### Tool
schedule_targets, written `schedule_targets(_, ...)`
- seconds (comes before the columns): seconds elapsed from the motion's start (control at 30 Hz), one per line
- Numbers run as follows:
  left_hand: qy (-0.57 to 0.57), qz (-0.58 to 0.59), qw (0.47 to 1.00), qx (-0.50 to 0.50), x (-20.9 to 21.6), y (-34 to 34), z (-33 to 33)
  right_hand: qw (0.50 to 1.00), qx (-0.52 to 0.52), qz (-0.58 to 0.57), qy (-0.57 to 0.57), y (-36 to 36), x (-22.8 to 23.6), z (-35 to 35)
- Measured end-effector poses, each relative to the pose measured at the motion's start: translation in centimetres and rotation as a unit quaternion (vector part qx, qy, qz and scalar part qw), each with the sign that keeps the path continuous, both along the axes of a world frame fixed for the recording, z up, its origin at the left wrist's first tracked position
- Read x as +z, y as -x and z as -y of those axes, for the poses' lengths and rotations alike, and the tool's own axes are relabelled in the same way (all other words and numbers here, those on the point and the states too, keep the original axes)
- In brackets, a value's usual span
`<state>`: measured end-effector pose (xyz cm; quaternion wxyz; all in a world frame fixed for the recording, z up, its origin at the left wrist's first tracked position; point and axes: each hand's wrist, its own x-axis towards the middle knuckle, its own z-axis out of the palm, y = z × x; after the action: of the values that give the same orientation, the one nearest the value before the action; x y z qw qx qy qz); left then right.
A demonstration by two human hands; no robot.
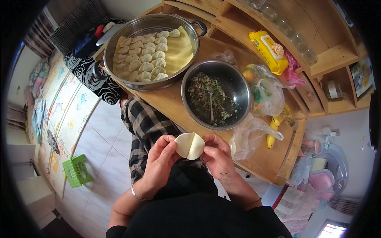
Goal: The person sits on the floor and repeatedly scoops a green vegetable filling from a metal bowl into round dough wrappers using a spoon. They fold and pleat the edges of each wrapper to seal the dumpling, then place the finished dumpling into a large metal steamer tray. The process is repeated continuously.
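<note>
A two-lobed piece of pale dough [184, 146] is held above the lap, just off the table's near edge. Its left edge is pinched between thumb and fingers of the left hand [160, 154]; its right edge is gripped likewise by the right hand [218, 155] — both nearly closed. Chopped filling [203, 94] is contained in the steel bowl [239, 89] beyond.

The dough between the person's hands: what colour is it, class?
The dough is pale creamy white, seen best in the head view.
</note>
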<state>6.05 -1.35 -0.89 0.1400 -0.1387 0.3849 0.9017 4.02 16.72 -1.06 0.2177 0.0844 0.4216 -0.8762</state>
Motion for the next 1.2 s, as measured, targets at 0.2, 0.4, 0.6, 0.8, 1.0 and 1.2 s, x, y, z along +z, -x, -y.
schedule_targets(0.2, 0.04, -0.056, 0.998, -0.006, -0.8, -0.9, -0.6, 0.99, 0.004, -0.069, -0.121, -0.4, -0.4, 1.1)
schedule_targets(0.4, 0.001, -0.055, 0.998, 0.029, -1.2, -0.7, -1.2, 0.995, -0.014, -0.076, -0.059, -0.6, -0.2, 0.3)
schedule_targets(0.6, -0.031, -0.06, 0.997, 0.026, -0.2, 0.6, 0.2, 0.961, -0.121, -0.133, -0.212, -1.1, -0.1, -7.0)
schedule_targets(0.8, 0.0, -0.057, 0.998, -0.01, -0.7, 1.3, 1.1, 0.889, -0.019, -0.088, -0.449, 0.5, 0.0, -13.8)
schedule_targets(1.0, 0.035, -0.027, 0.998, -0.038, -0.9, 1.4, 0.9, 0.637, -0.016, -0.248, -0.73, 2.1, 1.2, -13.3)
schedule_targets(1.2, -0.024, 0.023, 0.995, -0.091, -0.2, 1.3, 1.4, 0.578, 0.143, -0.506, -0.624, 8.9, 2.1, -8.4)
